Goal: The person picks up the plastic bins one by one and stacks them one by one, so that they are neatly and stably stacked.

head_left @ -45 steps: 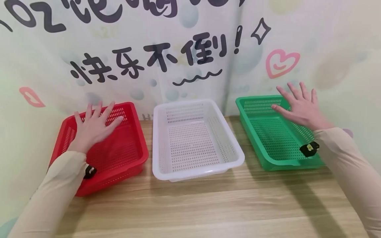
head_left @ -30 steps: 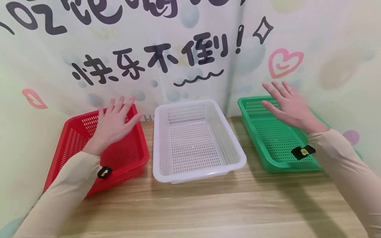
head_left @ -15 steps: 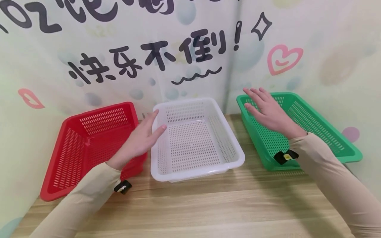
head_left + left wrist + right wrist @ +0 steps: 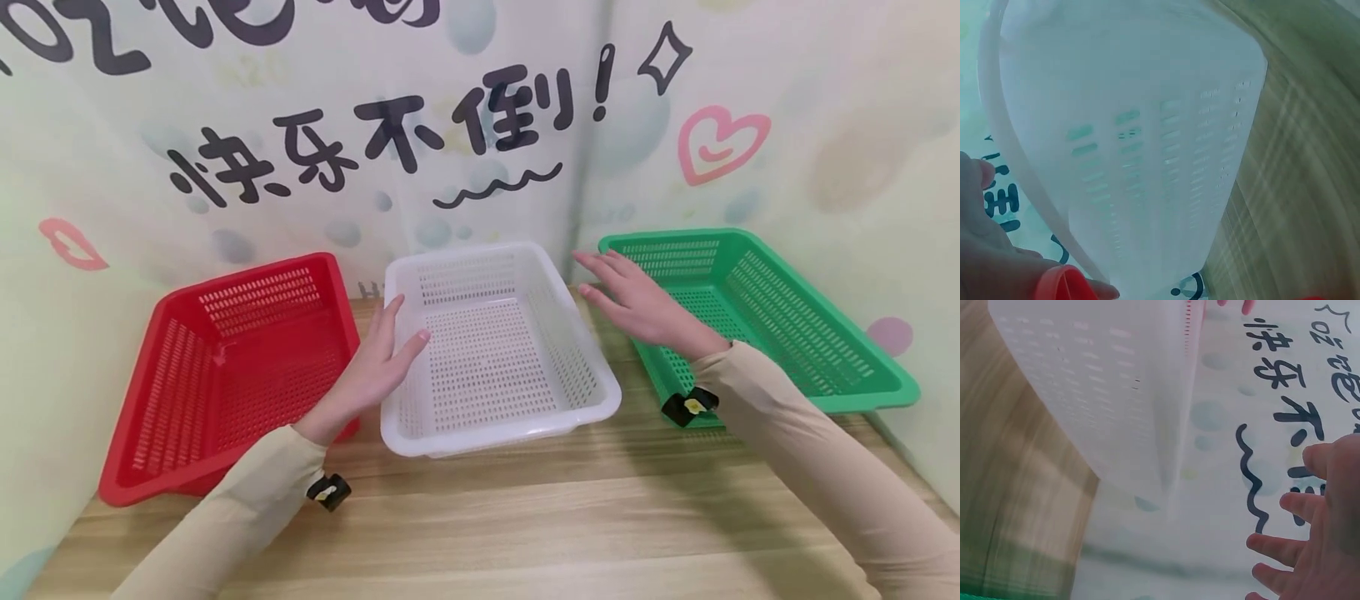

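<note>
A white perforated plastic basket (image 4: 487,367) stands in the middle of the table, with nothing inside it. My left hand (image 4: 371,367) is at its left rim, fingers extended and thumb over the rim; whether it touches cannot be told. In the left wrist view, part of that hand (image 4: 991,250) shows beside the white basket's outer wall (image 4: 1129,144). My right hand (image 4: 641,304), fingers straight, hovers between the white basket's right side and the green basket (image 4: 825,333). The right wrist view has this hand (image 4: 1316,531) apart from the white basket (image 4: 1097,375).
A red basket (image 4: 262,375) sits at the left, slightly turned, and the green one at the right. All rest on a wood-grain table (image 4: 480,525). Close behind hangs a printed curtain (image 4: 487,125) with black lettering.
Both hands have moved inward, the left from over the red basket to the white basket's left rim, the right from over the green basket toward the white one. The baskets have stayed put.
</note>
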A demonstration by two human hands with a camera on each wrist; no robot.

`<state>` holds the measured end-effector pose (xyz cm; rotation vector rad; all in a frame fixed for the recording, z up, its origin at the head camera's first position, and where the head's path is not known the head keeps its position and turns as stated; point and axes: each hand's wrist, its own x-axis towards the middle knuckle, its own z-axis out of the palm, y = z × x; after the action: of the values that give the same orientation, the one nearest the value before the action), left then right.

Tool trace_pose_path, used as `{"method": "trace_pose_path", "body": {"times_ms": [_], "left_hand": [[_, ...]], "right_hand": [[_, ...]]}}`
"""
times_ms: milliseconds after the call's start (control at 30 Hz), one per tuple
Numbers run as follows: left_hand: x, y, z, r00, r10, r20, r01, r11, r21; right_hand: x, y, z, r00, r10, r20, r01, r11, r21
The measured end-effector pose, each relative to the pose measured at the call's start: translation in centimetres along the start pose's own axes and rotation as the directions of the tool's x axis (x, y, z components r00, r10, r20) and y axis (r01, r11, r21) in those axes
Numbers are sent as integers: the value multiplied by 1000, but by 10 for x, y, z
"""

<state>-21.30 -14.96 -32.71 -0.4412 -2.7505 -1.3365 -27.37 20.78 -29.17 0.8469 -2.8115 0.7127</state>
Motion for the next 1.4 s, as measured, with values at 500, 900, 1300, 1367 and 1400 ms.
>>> {"method": "trace_pose_path", "body": {"times_ms": [500,900,1300,1367,1400], "left_hand": [[7,3,-5,977,-71,201,113,972,-207],[11,-4,-18,952,-168,255,210,967,-147],[6,-9,-24,964,-29,266,129,921,-367],[5,-11,-24,967,-16,254,117,914,-389],[4,-11,-23,969,-9,247,112,907,-406]], "right_hand": [[-8,5,24,964,178,196,-181,984,-4],[-16,14,18,964,153,216,-208,943,261],[-24,19,11,975,155,161,-212,866,454],[-26,19,10,975,160,154,-217,834,508],[-27,19,10,975,161,153,-219,812,542]]}}
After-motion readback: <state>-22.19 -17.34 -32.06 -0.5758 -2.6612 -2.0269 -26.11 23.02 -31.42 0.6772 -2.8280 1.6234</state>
